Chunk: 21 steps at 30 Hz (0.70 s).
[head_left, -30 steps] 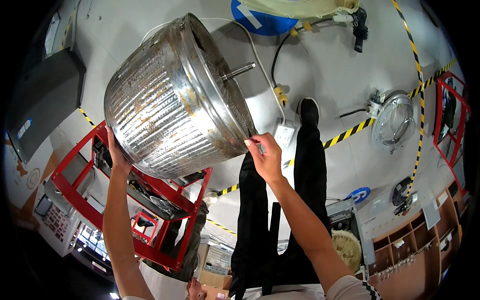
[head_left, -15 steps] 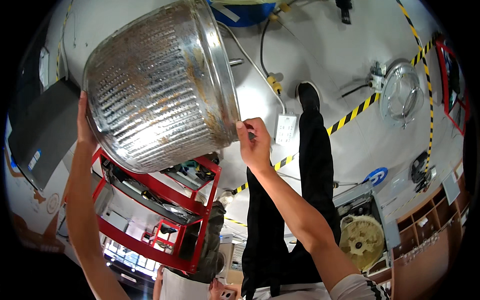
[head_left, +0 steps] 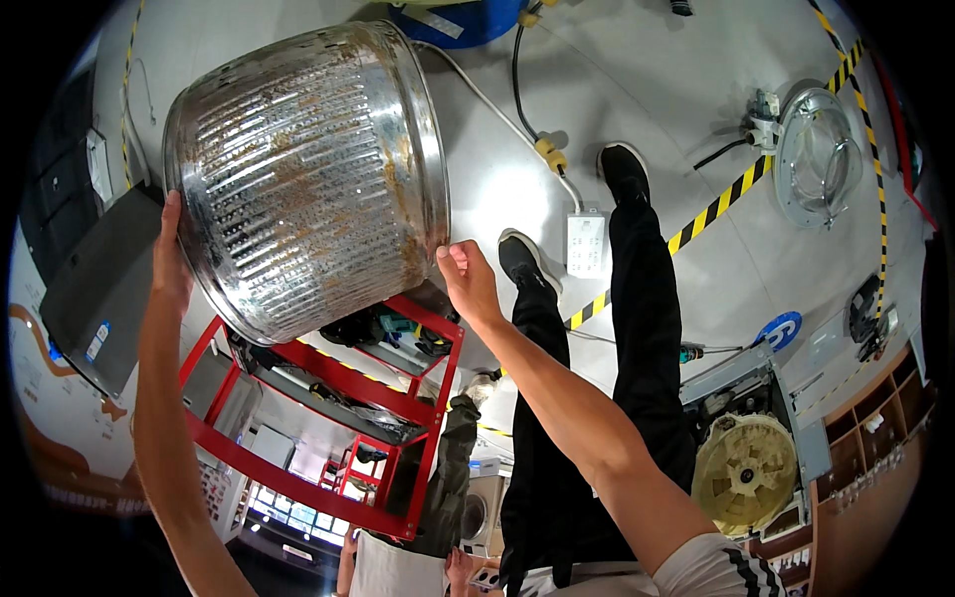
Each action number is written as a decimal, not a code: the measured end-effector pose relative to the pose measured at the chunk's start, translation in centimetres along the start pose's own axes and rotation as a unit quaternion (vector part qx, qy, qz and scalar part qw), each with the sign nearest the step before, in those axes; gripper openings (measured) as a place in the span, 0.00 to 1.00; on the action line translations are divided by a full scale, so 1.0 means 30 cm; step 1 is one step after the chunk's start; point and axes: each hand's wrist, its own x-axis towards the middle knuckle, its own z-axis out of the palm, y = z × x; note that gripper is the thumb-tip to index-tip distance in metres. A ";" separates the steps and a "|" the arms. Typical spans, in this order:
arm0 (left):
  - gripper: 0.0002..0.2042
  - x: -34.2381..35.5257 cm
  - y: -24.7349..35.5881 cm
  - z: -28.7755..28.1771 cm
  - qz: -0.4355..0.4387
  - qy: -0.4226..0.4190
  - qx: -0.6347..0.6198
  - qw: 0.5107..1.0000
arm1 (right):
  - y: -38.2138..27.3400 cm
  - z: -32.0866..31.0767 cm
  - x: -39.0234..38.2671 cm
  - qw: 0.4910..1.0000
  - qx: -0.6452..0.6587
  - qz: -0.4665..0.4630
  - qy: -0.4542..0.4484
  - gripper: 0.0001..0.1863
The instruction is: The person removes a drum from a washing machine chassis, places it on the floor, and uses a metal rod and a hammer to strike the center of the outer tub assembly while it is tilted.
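Note:
A large metal washing machine drum (head_left: 298, 184), its perforated side streaked with rust-brown stains, hangs tilted between my hands. My left hand (head_left: 172, 259) is wrapped against its left rim, the fingers mostly hidden behind the metal. At the opposite rim, my right hand (head_left: 470, 284) pinches the edge with curled fingers.
Below the drum stands a red metal cart (head_left: 368, 398) loaded with tools. A white power strip (head_left: 585, 245) with a cable lies by my feet, and striped tape (head_left: 716, 214) crosses the floor. An opened washing machine (head_left: 746, 473) stands at the lower right; a round door (head_left: 818, 159) lies farther off.
The drum, still between both hands, has shifted slightly left relative to the floor and cart. My legs have moved, and both shoes show now instead of one.

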 end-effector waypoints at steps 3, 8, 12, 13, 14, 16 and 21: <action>0.40 -0.013 -0.049 -0.010 0.019 0.003 0.022 1.000 | 0.033 -0.010 0.001 0.999 -0.037 0.021 -0.011 0.18; 0.44 -0.052 -0.113 0.055 0.065 0.066 0.116 0.989 | 0.101 -0.058 -0.024 0.995 -0.066 0.040 -0.055 0.22; 0.47 -0.156 -0.107 0.199 0.072 0.113 0.170 0.976 | 0.161 -0.144 -0.090 0.983 -0.152 0.053 -0.088 0.32; 0.47 -0.181 -0.116 0.215 0.075 0.113 0.187 0.973 | 0.155 -0.173 -0.118 0.979 -0.143 0.096 -0.108 0.35; 0.47 -0.194 -0.134 0.239 0.079 0.111 0.202 0.970 | 0.172 -0.211 -0.143 0.977 -0.143 0.114 -0.113 0.35; 0.46 -0.252 -0.157 0.298 0.108 0.116 0.201 0.967 | 0.208 -0.291 -0.205 0.970 -0.144 0.150 -0.127 0.35; 0.48 -0.317 -0.220 0.386 0.090 0.139 0.248 0.954 | 0.247 -0.490 -0.322 0.973 -0.108 0.179 -0.101 0.35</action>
